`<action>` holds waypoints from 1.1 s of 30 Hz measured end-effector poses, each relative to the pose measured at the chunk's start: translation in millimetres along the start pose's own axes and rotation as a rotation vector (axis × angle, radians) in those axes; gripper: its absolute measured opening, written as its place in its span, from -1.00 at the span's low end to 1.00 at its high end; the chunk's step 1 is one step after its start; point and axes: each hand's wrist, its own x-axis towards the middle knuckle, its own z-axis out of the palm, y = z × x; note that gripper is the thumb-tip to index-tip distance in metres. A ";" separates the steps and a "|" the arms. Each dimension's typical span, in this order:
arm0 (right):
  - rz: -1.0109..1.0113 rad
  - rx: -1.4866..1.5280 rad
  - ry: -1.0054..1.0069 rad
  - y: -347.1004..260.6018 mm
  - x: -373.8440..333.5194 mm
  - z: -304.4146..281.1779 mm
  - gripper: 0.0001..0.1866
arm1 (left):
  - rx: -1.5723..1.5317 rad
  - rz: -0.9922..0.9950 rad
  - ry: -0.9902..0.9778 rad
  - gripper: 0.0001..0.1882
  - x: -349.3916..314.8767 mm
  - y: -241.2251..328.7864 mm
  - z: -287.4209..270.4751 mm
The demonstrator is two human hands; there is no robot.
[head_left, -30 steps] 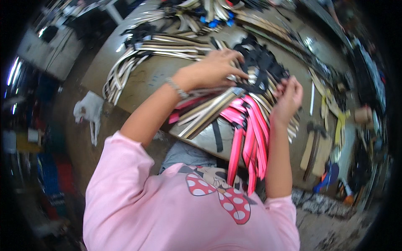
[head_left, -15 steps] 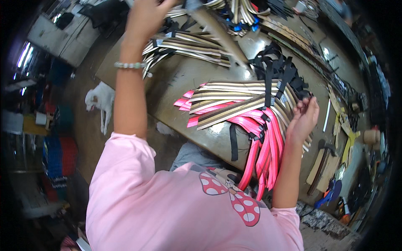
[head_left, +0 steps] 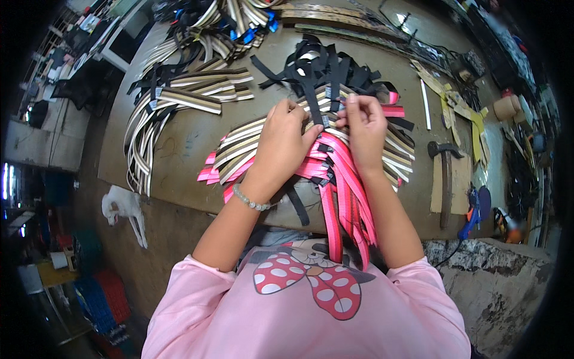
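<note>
A pile of brown, cream and white striped webbing straps (head_left: 242, 143) lies fanned out on the table in front of me. Bright pink webbing straps (head_left: 347, 197) spread from beneath it and hang over the table's near edge. Black straps (head_left: 329, 66) with small tags bunch at the pile's far side. Over the striped straps, my left hand (head_left: 284, 137) curls its fingers, its thumb beside a black strap end. My right hand (head_left: 365, 131) pinches at the pile's middle, close to the black tabs; what sits between its fingertips is too small to tell.
More striped straps (head_left: 191, 90) lie to the left, and another heap (head_left: 239, 21) stands behind. A hammer (head_left: 445, 179) rests on cardboard at the right, near a blue-handled tool (head_left: 472, 209). Wooden strips (head_left: 335, 18) line the far side. A white dog (head_left: 125, 209) lies beyond the table's left edge.
My left hand has come down from the far left onto the pile, where a blurred strap was swinging. My right hand has moved from the pile's right edge to its middle. The view has shifted.
</note>
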 end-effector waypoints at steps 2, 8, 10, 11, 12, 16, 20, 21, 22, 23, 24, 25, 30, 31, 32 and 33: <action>-0.087 -0.015 -0.066 2.0 -3.2 3.2 -0.83 | -0.036 -0.053 -0.005 -0.63 3.6 2.5 -1.3; -0.043 -0.150 -0.073 3.2 -4.2 3.2 -0.83 | -0.235 -0.273 -0.108 -0.66 25.8 3.6 4.5; -0.022 -0.158 -0.054 2.3 -3.3 3.4 -0.83 | -0.165 -0.224 -0.118 -0.69 30.9 2.6 3.7; 0.004 -0.124 -0.033 1.8 -3.1 3.8 -0.83 | -0.200 -0.259 -0.126 -0.70 31.2 2.3 2.4; 0.050 -0.100 0.003 1.4 -2.9 4.5 -0.83 | -0.243 -0.282 -0.151 -0.71 31.1 2.2 1.3; -0.116 -0.346 0.013 1.7 -2.4 6.8 -0.83 | -0.258 -0.327 -0.107 -0.74 20.9 -0.1 -0.7; -0.220 -0.412 -0.019 1.5 -3.3 7.5 -0.83 | -0.265 -0.269 -0.010 -0.75 10.0 -5.8 1.9; -0.250 -0.440 -0.024 1.0 -3.1 8.0 -0.83 | -0.275 -0.258 -0.006 -0.76 8.4 -7.2 2.7; -0.246 -0.452 -0.034 0.6 -2.8 8.6 -0.84 | -0.278 -0.266 -0.007 -0.76 7.3 -8.4 3.5; -0.242 -0.464 -0.042 -0.1 -2.5 8.9 -0.84 | -0.285 -0.258 -0.006 -0.76 6.5 -9.5 4.3; -0.240 -0.479 -0.053 -0.6 -2.4 9.4 -0.84 | -0.298 -0.236 -0.007 -0.77 5.5 -10.4 5.0; -0.240 -0.479 -0.056 -1.2 -2.4 9.5 -0.84 | -0.285 -0.236 0.000 -0.77 4.6 -10.9 5.4; -0.270 -0.549 -0.084 -1.4 -4.6 10.0 -0.84 | -0.257 -0.127 0.044 -0.77 1.9 -11.6 6.7; -0.272 -0.565 -0.086 -1.1 -4.5 9.9 -0.83 | -0.269 -0.176 0.042 -0.78 2.1 -11.4 6.9; -0.289 -0.576 -0.085 -0.6 -4.0 9.7 -0.82 | -0.289 -0.202 0.046 -0.78 2.5 -10.7 6.8; -0.308 -0.578 -0.098 -0.5 -3.0 9.4 -0.81 | -0.304 -0.223 0.043 -0.79 3.1 -10.3 6.4</action>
